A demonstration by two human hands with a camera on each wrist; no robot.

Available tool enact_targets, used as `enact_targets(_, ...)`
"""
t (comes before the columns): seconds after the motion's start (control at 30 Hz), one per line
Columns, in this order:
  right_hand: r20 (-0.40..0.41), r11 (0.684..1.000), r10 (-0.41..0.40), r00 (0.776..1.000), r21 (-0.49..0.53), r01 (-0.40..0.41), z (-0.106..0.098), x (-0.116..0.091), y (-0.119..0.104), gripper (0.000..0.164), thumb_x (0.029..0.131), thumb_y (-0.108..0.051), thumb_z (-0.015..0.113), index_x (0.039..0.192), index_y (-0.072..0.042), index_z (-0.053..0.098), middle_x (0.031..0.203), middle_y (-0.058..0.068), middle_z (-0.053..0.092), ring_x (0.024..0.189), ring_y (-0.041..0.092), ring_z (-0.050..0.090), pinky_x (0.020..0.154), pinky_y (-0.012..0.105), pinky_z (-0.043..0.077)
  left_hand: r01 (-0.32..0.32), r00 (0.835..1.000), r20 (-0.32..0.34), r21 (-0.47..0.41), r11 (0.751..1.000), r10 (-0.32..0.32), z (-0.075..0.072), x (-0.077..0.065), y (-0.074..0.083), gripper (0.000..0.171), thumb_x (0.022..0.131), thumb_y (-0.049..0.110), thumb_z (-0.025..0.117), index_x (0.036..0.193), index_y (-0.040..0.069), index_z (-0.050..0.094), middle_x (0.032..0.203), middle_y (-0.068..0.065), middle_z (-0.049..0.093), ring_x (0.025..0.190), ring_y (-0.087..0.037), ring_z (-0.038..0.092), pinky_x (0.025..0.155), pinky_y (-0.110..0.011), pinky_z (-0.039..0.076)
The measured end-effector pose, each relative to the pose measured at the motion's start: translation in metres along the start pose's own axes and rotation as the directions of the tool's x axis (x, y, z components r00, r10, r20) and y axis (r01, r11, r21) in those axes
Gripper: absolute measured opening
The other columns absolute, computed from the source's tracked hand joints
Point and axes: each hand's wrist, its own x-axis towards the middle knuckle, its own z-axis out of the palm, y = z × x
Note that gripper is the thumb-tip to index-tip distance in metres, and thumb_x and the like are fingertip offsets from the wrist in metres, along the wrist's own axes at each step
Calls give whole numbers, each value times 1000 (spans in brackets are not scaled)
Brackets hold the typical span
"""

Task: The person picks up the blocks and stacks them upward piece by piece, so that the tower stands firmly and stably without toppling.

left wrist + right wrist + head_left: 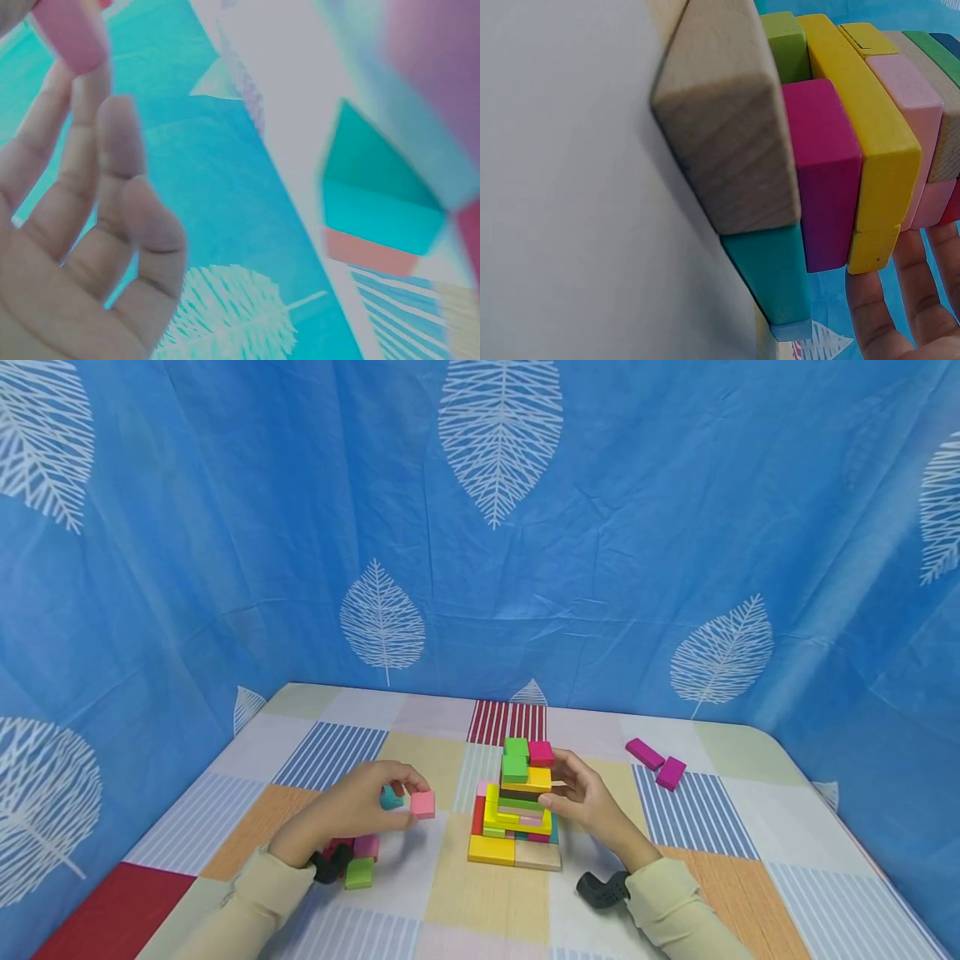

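My left hand pinches a small pink block between thumb and fingertips, left of the tower and above the tabletop. In the left wrist view that block shows at the upper left, blurred. A stepped tower of colored wooden blocks stands in front of me, with two green blocks and a red block on top. My right hand is at the tower's right side, thumb near its front. In the right wrist view, its fairly straight fingers reach the tower's lower edge.
A teal block lies behind my left fingers. Below that wrist are a lime green block, a pink block and a partly hidden red one. Two magenta blocks lie at the back right. Blue curtains surround the patchwork-covered table.
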Motion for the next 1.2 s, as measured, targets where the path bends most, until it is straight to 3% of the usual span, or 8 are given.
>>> enact_targets(0.23,2,1000,-5,1000,5,5,-2,0,0,63,100,-9,74,153,9,45,140,24,60,121,13,63,103,24,53,-108,979,-172,23,994,110,4,21,28,28,89,13,84,116,13,79,112,4,76,97,-23,64,84,-40,57)
enact_targets(0.4,6,1000,-18,1000,7,18,-2,1,0,62,100,-9,74,152,10,45,139,22,61,120,13,64,102,24,54,-173,958,-228,27,985,175,10,41,50,30,89,14,87,117,9,78,112,1,77,98,-23,65,85,-35,57)
enact_targets(0.53,8,1000,-23,1000,3,23,-2,0,1,63,101,-11,74,152,10,45,138,21,62,119,14,63,102,25,54,-221,951,-217,30,975,222,16,58,64,30,88,14,86,116,8,77,111,0,77,100,-22,65,87,-35,57)
enact_targets(0.7,12,1000,-27,1000,0,27,-3,1,3,63,101,-13,75,152,9,46,138,18,62,120,13,63,103,25,54,-243,954,-164,63,968,250,29,79,77,28,88,16,86,114,10,78,111,0,76,106,-23,64,96,-41,56)
enact_targets(0.87,26,999,-42,999,21,41,-4,1,4,63,100,-11,74,151,11,45,134,5,64,119,10,62,102,24,53,-262,951,-131,133,956,279,43,95,86,27,87,19,85,112,11,80,109,1,78,113,-23,64,106,-51,49)
enact_targets(1.07,39,996,-73,997,48,71,-4,0,4,62,101,-8,73,151,13,42,133,-11,65,118,8,63,104,23,52,-288,935,-129,268,919,331,52,103,89,24,87,21,86,109,14,81,110,3,80,111,-22,64,102,-48,46)
enact_targets(1.2,35,997,-67,997,44,65,-3,0,3,62,101,-7,73,152,12,43,135,-8,64,120,7,63,104,22,52,-303,921,-139,334,893,365,56,103,87,23,87,22,86,109,15,82,110,3,80,107,-22,63,98,-45,47)
